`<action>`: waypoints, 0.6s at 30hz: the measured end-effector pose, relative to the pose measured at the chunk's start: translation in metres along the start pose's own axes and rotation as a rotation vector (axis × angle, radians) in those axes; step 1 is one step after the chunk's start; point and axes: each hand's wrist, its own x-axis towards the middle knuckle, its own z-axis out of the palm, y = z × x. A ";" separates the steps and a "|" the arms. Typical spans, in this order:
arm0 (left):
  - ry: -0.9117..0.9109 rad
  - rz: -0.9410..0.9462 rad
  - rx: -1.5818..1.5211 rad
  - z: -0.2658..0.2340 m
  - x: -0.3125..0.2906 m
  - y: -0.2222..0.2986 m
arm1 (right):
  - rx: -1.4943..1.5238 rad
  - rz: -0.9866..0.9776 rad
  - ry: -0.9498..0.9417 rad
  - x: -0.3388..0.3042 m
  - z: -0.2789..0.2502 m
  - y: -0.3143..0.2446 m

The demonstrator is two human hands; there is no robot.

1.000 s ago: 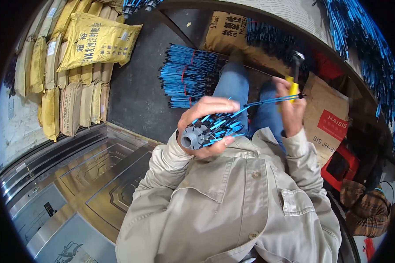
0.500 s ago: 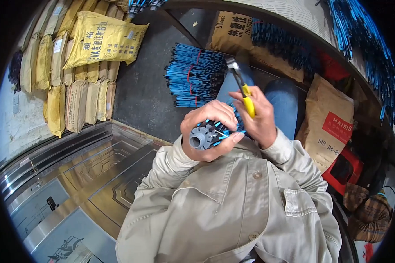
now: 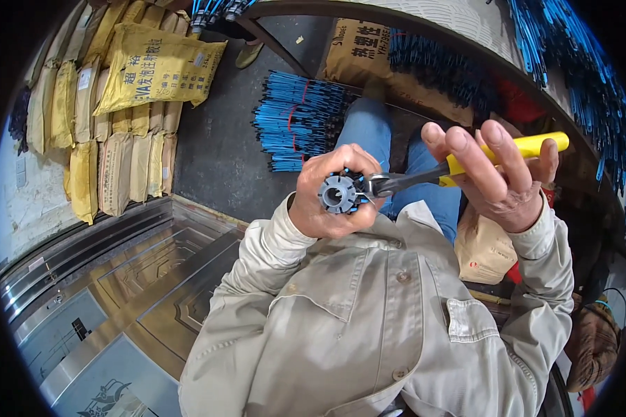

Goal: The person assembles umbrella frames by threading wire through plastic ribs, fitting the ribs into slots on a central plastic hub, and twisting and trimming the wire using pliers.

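My left hand [image 3: 335,177] is closed around a grey round plastic hub [image 3: 340,193] with a slotted rim and a hole in its middle. Short black and blue rod ends sit around that rim, and the rest of the bundle is hidden by my fingers. Yellow-handled pliers [image 3: 424,175] lie in my right hand [image 3: 501,174], one handle against the palm, the fingers extended around it. Their metal jaws touch the hub's right side, beside my left fingers. Whether the jaws grip a rod end or wire there, I cannot tell.
Beyond my knees, tied bundles of blue rods [image 3: 295,121] lie on the dark floor. More blue rods [image 3: 570,76] hang over the table edge [image 3: 424,24] at the upper right. Yellow and brown sacks [image 3: 156,69] are stacked at left. A shoe [image 3: 249,55] shows behind the table leg.
The pliers have swung down from upright, and their jaws now meet the hub. My right hand has moved right and its fingers have opened out along the handle. The hub now faces upward more.
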 end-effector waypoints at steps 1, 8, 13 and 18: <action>-0.030 0.018 0.006 -0.001 0.000 -0.001 | -0.023 -0.016 -0.024 0.001 -0.001 -0.002; 0.047 -0.022 -0.042 -0.002 -0.003 -0.001 | -0.116 0.115 -0.056 -0.014 0.006 -0.027; 0.110 -0.103 -0.037 0.001 -0.007 0.002 | 0.047 0.149 -0.065 -0.010 0.000 -0.029; 0.057 -0.013 0.040 -0.006 -0.010 0.000 | 0.541 -0.106 -0.569 0.015 -0.035 0.015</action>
